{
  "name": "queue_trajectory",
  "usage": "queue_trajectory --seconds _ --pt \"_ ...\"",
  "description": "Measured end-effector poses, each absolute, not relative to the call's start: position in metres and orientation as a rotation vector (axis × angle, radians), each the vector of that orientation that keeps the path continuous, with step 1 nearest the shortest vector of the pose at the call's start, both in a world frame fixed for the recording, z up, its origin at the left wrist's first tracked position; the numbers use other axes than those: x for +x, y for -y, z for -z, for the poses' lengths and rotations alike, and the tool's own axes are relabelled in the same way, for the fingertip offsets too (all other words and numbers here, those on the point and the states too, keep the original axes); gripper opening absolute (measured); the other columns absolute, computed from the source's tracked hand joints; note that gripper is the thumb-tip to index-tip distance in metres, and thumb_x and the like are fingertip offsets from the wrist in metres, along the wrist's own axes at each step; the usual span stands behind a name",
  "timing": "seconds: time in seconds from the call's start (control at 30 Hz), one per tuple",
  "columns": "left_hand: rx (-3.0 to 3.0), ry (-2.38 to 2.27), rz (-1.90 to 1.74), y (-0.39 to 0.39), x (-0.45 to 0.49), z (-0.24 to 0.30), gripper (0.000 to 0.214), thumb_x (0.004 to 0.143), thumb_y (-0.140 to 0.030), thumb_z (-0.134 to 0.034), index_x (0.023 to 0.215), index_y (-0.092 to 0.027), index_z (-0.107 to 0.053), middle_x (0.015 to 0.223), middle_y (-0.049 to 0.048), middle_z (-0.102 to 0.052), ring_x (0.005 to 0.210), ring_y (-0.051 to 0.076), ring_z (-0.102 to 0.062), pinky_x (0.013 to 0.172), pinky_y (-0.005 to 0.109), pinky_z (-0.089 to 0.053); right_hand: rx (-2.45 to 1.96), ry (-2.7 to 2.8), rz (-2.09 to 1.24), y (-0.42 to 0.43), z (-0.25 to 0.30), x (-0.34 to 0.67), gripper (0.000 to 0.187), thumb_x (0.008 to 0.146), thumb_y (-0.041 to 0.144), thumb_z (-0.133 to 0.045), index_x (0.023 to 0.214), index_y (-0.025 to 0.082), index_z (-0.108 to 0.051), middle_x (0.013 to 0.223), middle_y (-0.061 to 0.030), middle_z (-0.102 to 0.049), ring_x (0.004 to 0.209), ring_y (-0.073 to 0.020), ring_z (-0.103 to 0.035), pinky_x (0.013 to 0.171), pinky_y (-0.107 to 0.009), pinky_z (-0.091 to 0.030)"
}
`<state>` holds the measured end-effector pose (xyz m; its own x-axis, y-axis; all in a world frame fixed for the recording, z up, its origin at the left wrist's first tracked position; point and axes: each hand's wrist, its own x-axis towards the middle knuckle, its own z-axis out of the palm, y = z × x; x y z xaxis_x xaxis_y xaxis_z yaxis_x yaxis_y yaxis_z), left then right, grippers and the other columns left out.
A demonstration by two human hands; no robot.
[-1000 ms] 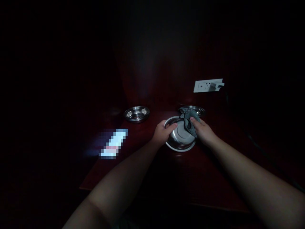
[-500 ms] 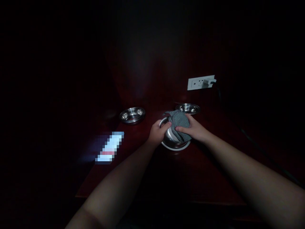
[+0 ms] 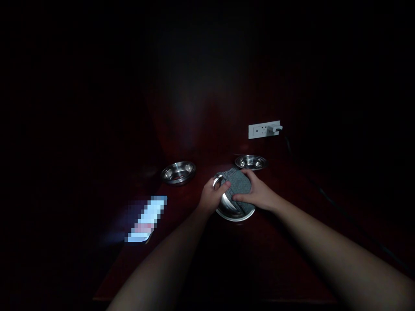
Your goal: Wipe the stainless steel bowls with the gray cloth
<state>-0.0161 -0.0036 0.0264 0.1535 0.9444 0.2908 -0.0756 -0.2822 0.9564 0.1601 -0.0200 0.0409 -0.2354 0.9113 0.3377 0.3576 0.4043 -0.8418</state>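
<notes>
Between my hands is a shiny metal bowl [image 3: 231,208], tilted, with part of it covered by a grey cloth [image 3: 240,185]. My left hand [image 3: 213,195] grips the bowl at its left side, thumb lying over the near surface by the cloth's edge. On the right, my right hand [image 3: 257,192] is closed around the bunched cloth and presses it against the bowl, thumb and fingers spread across it. The cloth hides much of the bowl's right side and what lies under my right fingers.
Metal bowls stand behind, one at the left [image 3: 179,173] and another at the right [image 3: 251,162]. A lit, blurred-out phone-like screen [image 3: 147,219] lies on the dark red table [image 3: 194,276]. A wall socket [image 3: 263,129] holds a plug, with a cable [image 3: 327,196] running down the right.
The whole scene sits lower in the picture, as my view has tilted up. Both hands keep hold of the bowl and cloth; the cloth lies slightly differently over it.
</notes>
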Motion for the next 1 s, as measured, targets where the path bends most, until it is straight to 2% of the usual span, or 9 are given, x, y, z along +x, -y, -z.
queue_trajectory --seconds 0.1,0.23,0.33,0.6,0.8,1.0 --pt "1.403 -0.883 -1.299 0.0035 -0.0148 -0.0268 0.045 0.067 -0.042 -0.067 0.101 -0.013 -0.06 0.095 0.0096 -0.066 0.086 0.021 -0.06 0.08 0.034 -0.045 -1.101 1.805 -0.787 0.0206 -0.0411 0.1601 0.072 0.06 0.049 -0.071 0.117 0.02 -0.039 0.106 -0.0076 -0.058 0.094 -0.0228 -0.057 0.083 -0.038 -0.045" --pt "1.386 -0.857 -1.308 0.0026 -0.0153 -0.0259 0.041 0.068 -0.039 -0.067 0.1 -0.013 -0.061 0.096 0.0091 -0.066 0.086 0.021 -0.061 0.082 0.034 -0.045 -1.124 1.767 -0.758 0.0181 -0.0401 0.1614 0.046 0.082 0.055 -0.041 0.114 0.021 -0.044 0.105 -0.006 -0.058 0.094 -0.0211 -0.056 0.083 -0.038 -0.043" --pt "1.403 -0.84 -1.322 0.0016 -0.0164 -0.025 0.04 0.069 -0.037 -0.067 0.1 -0.013 -0.062 0.097 0.0089 -0.066 0.088 0.02 -0.06 0.084 0.034 -0.044 -1.131 1.719 -0.717 0.0159 -0.0393 0.1613 0.042 0.087 0.053 -0.029 0.11 0.022 -0.046 0.104 -0.0051 -0.058 0.094 -0.0198 -0.054 0.084 -0.036 -0.042" --pt "1.318 -0.819 -1.291 0.0033 -0.0156 -0.027 0.039 0.068 -0.036 -0.067 0.099 -0.013 -0.063 0.098 0.0087 -0.067 0.086 0.02 -0.062 0.079 0.032 -0.046 -1.134 1.737 -0.759 0.0162 -0.0414 0.1579 0.041 0.081 0.049 -0.047 0.11 0.02 -0.044 0.103 -0.0058 -0.058 0.091 -0.0192 -0.056 0.082 -0.035 -0.044" --pt "1.294 -0.85 -1.285 0.0042 -0.0155 -0.0266 0.038 0.066 -0.037 -0.068 0.096 -0.013 -0.064 0.093 0.0073 -0.068 0.078 0.018 -0.062 0.074 0.03 -0.047 -1.163 1.734 -0.767 0.0163 -0.0405 0.1579 0.058 0.069 0.05 -0.063 0.114 0.02 -0.042 0.11 -0.0087 -0.055 0.096 -0.0215 -0.056 0.084 -0.038 -0.044" --pt "1.304 -0.845 -1.274 0.0055 -0.0148 -0.0274 0.038 0.067 -0.037 -0.067 0.097 -0.014 -0.063 0.096 0.0073 -0.067 0.08 0.018 -0.061 0.075 0.03 -0.046 -1.146 1.768 -0.771 0.017 -0.0404 0.1602 0.075 0.057 0.048 -0.073 0.117 0.02 -0.039 0.112 -0.0096 -0.054 0.098 -0.0234 -0.056 0.085 -0.04 -0.045"
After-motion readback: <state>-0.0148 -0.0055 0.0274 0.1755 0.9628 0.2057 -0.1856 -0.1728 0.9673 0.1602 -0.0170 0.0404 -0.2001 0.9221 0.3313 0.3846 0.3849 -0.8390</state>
